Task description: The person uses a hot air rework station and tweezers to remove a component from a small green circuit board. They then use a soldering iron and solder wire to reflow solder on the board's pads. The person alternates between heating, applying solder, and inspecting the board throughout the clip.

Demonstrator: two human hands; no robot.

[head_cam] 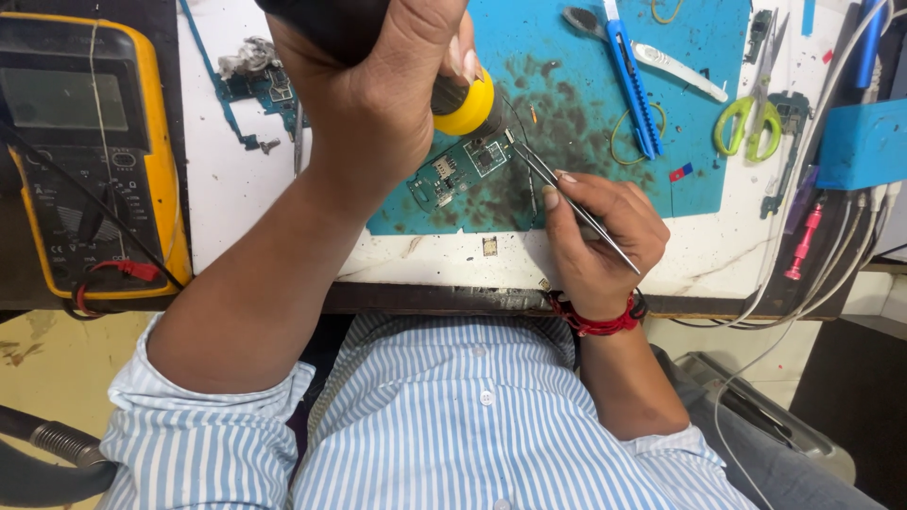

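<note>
The L hand (378, 104) is gripping a fat tool (453, 99) w/ a black handle and a yellow ring near its tip. The fingers are closing tight around it. The tool is pointing down and to the right, at the small green board (460, 170). Its tip is sitting just above the board's top right corner.

The R hand (597, 231) is pinching thin metal tweezers (572, 203) between thumb and fingers. The tweezers' long side is running from bottom right up to top left. Their sharp end is pointing at the board's right edge, just beside the tool's tip. Can't tell if the tips are touching the board or holding a bit. The two hands are apart, w/ the board between them.

The board is lying flat on a blue mat (567, 38), on a dark stained patch near the mat's front edge. Its long side is running from bottom left to top right.

A red thread band (597, 324) is sitting on the R wrist. A yellow meter (156, 142) is lying far left. A 2nd board (269, 85) is lying behind the L hand. A blue knife (631, 80) and green scissors (756, 118) are resting at the back. A blue box (864, 144) is sitting at the right; can't see inside it.
</note>
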